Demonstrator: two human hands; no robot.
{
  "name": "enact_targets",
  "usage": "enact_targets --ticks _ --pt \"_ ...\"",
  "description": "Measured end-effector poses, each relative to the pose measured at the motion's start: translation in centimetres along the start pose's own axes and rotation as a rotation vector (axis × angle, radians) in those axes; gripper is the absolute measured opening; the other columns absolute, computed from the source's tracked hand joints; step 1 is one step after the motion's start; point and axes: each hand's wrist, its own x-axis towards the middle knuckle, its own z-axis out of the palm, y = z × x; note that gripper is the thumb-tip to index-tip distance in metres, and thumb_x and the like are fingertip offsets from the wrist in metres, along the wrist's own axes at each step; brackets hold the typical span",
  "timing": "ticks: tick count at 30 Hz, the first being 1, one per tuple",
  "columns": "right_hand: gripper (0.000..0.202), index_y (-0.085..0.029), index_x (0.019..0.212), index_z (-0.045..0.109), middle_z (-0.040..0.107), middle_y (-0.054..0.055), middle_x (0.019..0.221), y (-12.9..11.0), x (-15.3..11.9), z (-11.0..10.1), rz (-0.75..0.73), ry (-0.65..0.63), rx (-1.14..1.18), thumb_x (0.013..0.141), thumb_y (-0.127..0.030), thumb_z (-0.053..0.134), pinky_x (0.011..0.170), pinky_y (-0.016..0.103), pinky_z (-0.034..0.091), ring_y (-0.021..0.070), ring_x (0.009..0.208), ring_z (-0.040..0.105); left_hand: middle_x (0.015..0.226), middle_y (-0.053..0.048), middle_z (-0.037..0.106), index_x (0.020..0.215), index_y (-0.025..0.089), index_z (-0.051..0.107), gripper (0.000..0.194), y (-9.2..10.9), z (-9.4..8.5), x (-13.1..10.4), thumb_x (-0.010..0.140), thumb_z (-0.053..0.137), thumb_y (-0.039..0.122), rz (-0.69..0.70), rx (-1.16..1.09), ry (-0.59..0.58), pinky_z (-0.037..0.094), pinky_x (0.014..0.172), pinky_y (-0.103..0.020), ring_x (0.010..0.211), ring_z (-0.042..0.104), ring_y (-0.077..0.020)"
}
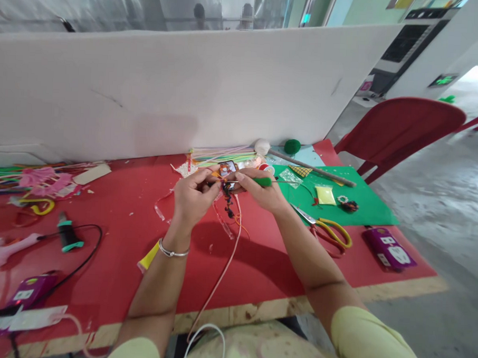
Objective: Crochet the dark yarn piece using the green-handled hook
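My left hand is closed in a pinch on a small dark beaded or knotted piece, which hangs down between my hands. Closed round a thin metal tool with a green handle, my right hand brings the shaft to the piece by my left fingertips. A phone with a lit screen lies just behind my fingers. From near the hands a pale pink cable runs down over the table's front edge. The exact grip points are too small to make out.
Scissors, a yellow packet and a wooden stick lie to the right, on or beside a green mat. A purple box sits at the right edge. Left are a glue gun and cutters. Behind stands a white panel.
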Motion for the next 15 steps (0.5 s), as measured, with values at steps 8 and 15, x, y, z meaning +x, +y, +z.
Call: enact_targets --ticks 8,15 --pt "0.017 -0.018 0.093 0.069 0.074 0.012 0.108 1.4 -0.1 1.4 -0.628 0.082 -0.477 0.1 -0.022 0.054 0.093 0.034 0.06 0.0179 0.102 0.071 0.079 -0.002 0.074 0.111 0.017 0.079 0.037 0.3 0.0 0.0 0.074 0.079 0.027 -0.065 -0.028 0.057 0.05 0.06 -0.022 0.063 0.061 -0.0107" --pt "0.01 -0.021 0.104 0.068 0.071 0.01 0.106 1.9 -0.4 1.7 -0.835 0.153 -0.521 0.094 -0.018 0.065 0.087 0.033 0.061 0.0177 0.098 0.071 0.06 0.005 0.06 0.109 0.016 0.078 0.048 1.0 -0.6 0.6 0.061 0.082 0.013 -0.436 -0.673 -0.22 0.022 0.037 -0.015 0.039 0.031 -0.0001"
